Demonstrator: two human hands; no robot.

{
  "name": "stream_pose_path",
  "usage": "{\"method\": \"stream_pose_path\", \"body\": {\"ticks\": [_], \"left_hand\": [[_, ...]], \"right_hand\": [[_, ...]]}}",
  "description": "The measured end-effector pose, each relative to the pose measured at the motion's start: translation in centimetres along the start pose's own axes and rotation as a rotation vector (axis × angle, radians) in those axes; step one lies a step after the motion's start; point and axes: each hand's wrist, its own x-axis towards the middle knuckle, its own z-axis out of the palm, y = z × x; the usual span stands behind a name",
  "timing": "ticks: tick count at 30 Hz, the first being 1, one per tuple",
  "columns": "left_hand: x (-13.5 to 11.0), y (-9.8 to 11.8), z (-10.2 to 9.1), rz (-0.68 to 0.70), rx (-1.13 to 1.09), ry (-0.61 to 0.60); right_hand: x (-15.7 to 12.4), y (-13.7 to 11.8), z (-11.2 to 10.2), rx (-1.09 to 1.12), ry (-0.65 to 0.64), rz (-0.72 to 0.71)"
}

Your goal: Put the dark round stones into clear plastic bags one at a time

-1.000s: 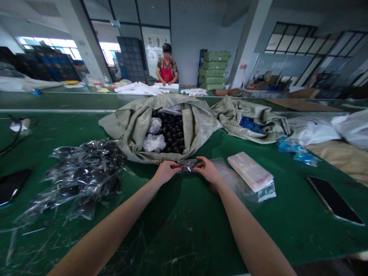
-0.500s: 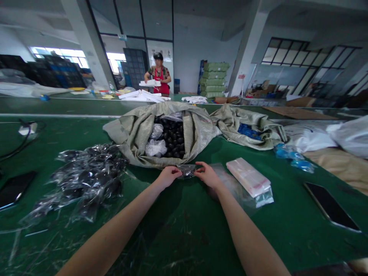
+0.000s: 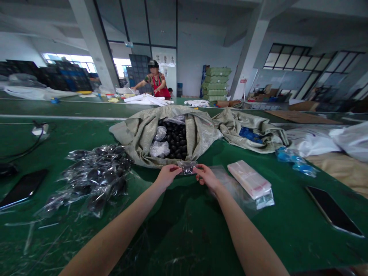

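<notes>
Both hands pinch one small clear plastic bag with something dark inside, held just above the green table. My left hand grips its left end and my right hand grips its right end, fingers closed. Right behind them lies an open grey-green woven sack full of small black round pieces. A heap of filled clear bags lies to the left. To the right lies a stack of flat empty clear bags.
A second woven sack with blue items lies at the back right, and loose blue pieces beside it. Dark phones lie at far right and far left. A person in a red apron works at a far table.
The view has tilted and shifted slightly, so everything sits a bit lower and to the right. My hands keep their hold on the small bag. The far person has leaned to the left.
</notes>
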Motion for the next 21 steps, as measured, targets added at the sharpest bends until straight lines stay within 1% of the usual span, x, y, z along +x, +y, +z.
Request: {"method": "stream_pose_path", "body": {"ticks": [3, 6, 9, 11, 13, 15, 17, 19, 20, 21], "left_hand": [[-0.6, 0.6, -0.2, 0.000, -0.065, -0.007], [-1.4, 0.7, -0.5, -0.025, -0.214, -0.045], [-2.3, 0.7, -0.9, -0.049, -0.306, -0.070], [-2.9, 0.7, -1.6, -0.056, -0.288, -0.066], [-3.1, 0.9, -3.0, -0.048, -0.202, -0.034], [-2.9, 1.4, -5.5, -0.007, -0.055, 0.040], [-2.2, 2.3, -9.0, 0.086, 0.136, 0.167], [-1.2, 3.3, -13.3, 0.199, 0.410, 0.359], [-0.7, 3.7, -15.4, 0.240, 0.566, 0.463], [-0.3, 4.1, -17.5, 0.266, 0.725, 0.536]], "right_hand": [[-0.1, -0.2, 0.9, 0.006, -0.006, -0.052], [-0.3, -0.4, 1.4, 0.125, -0.005, -0.097], [-0.7, -0.6, 1.6, 0.194, -0.046, -0.103], [-0.9, -0.5, 1.8, 0.187, -0.105, -0.089], [-0.9, -0.2, 2.0, 0.171, -0.137, -0.079], [-0.8, 0.1, 2.1, 0.180, -0.107, -0.068], [-0.6, 0.5, 2.1, 0.209, -0.046, -0.063], [-0.5, 0.7, 2.1, 0.220, -0.015, -0.067], [-0.4, 0.7, 2.1, 0.215, -0.012, -0.071], [-0.3, 0.8, 2.1, 0.203, -0.011, -0.076]]}}
